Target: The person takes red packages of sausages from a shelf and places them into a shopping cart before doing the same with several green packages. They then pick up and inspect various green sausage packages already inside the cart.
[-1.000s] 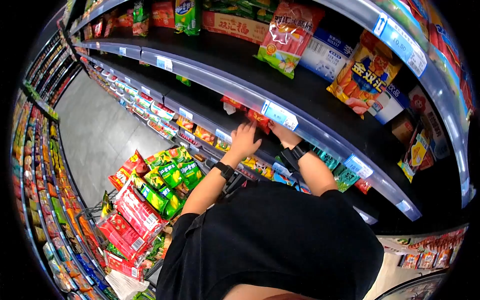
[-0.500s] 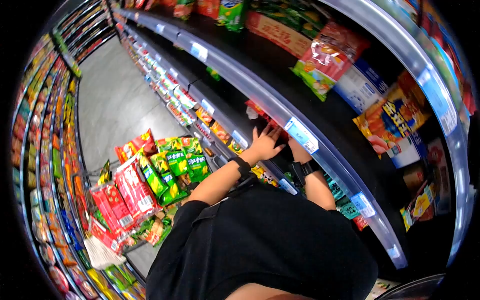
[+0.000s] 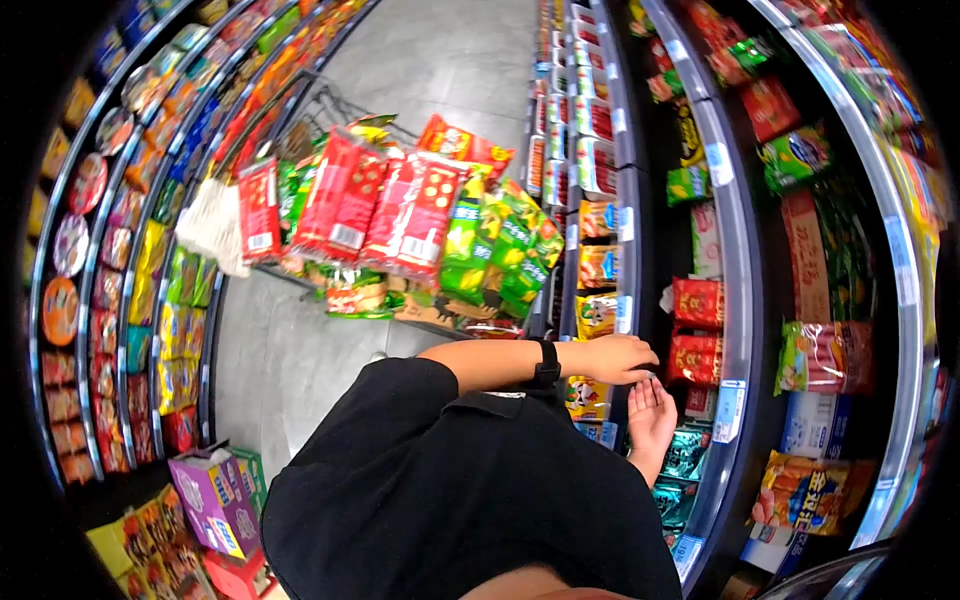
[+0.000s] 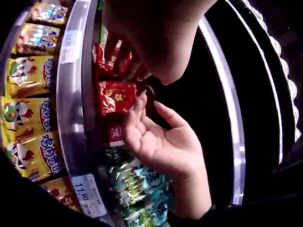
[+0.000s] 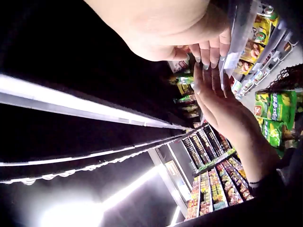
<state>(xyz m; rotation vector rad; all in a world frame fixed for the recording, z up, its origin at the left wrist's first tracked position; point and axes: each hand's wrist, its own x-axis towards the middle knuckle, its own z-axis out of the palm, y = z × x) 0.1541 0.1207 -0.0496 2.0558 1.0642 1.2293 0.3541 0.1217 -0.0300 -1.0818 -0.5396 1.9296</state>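
Observation:
Two red packets, one red packet (image 3: 697, 303) and another red packet (image 3: 694, 358), lie side by side on the lower shelf. My left hand (image 3: 612, 358) is beside the nearer packet, palm down, fingers extended. In the left wrist view its fingers hang in front of the red packets (image 4: 116, 98). Just below it my right hand (image 3: 652, 418) is turned palm up, fingers loosely bent, fingertips close to the left hand's. Nothing shows in either palm. Teal packets (image 4: 142, 189) lie under the right wrist.
A shopping cart (image 3: 330, 105) piled with red bags (image 3: 345, 195) and green bags (image 3: 515, 250) stands at my left. A clear shelf edge (image 3: 735, 300) with price tags runs along my right. Upper shelves hold sausage bags (image 3: 812, 490). Purple boxes (image 3: 215, 500) stand at lower left.
The head view has swung so the cart sits nearer the centre. Both hands were at a red packet under the shelf edge; the right hand has drawn back from it and turned palm up.

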